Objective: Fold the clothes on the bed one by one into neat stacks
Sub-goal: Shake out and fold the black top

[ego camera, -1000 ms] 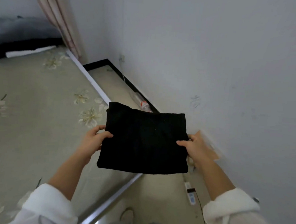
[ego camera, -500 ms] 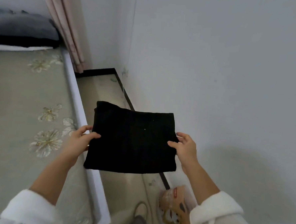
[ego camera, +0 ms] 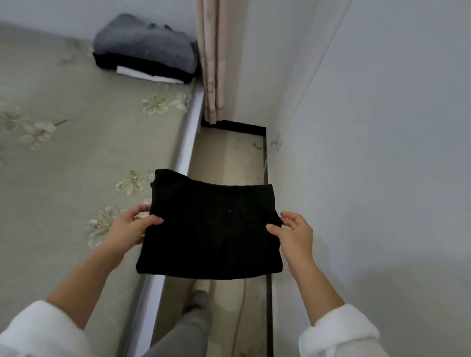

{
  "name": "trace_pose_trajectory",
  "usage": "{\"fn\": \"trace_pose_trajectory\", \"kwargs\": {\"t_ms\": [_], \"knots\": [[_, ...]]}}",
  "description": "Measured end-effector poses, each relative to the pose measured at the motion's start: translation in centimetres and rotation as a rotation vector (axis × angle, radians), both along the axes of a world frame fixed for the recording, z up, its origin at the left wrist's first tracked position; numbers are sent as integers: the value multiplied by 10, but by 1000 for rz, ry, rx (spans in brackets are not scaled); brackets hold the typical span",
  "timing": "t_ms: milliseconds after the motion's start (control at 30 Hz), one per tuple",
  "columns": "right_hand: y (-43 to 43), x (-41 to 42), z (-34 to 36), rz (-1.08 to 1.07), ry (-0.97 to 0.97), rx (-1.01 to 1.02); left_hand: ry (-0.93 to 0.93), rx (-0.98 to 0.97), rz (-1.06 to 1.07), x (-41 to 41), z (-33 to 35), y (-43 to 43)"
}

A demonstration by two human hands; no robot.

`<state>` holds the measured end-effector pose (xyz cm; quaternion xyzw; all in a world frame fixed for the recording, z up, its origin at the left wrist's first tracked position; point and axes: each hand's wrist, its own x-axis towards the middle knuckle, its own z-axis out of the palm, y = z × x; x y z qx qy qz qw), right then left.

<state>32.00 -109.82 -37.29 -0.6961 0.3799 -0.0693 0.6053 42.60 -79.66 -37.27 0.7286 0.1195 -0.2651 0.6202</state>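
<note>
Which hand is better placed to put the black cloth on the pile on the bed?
Probably the left hand. It grips one edge of the black folded cloth above the bed, on the same side as the pile. The right hand holds the other edge above the floor, near the wall.

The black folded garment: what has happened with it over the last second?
The person has turned and carried the black garment along the bed edge, so the stack of folded clothes by the curtain has come fully into view. Unchanged: the left hand and right hand still pinch its sides, and it stays folded flat.
</note>
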Motion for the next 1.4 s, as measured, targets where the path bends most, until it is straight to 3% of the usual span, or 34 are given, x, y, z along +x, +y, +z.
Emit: {"fn": "trace_pose_trajectory", "kwargs": {"t_ms": [400,967,1233,1400], "knots": [[-57,317,9,154,-29,29,-62,13,103,265,17,-43],[-136,673,12,317,55,-4,-74,-18,376,567,15,-123],[-109,804,13,437,66,27,-134,74,573,676,8,-109],[-75,886,5,428,84,55,-137,113,550,776,3,-70]]}}
